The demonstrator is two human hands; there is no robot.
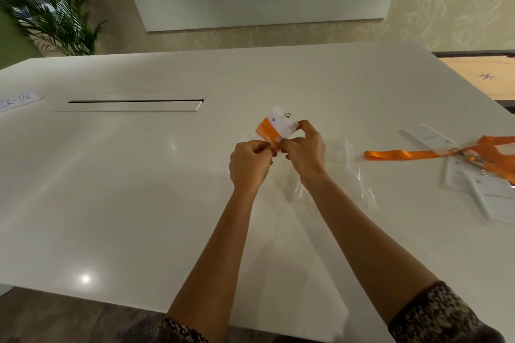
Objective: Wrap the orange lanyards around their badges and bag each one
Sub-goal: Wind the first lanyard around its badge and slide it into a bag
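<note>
Above the middle of the white counter (133, 192), the left hand (250, 166) pinches the near corner of a badge (280, 126) wound with an orange lanyard (266, 131). The right hand (305, 153) has its fingers curled round the badge's right edge. Clear bags (344, 175) lie just to the right, with loose lanyards (412, 154) and spare badges (498, 199) at the far right.

The left edge cuts off the paper sign (19, 100); print on the right-hand badges (493, 198) is too small to read.
</note>
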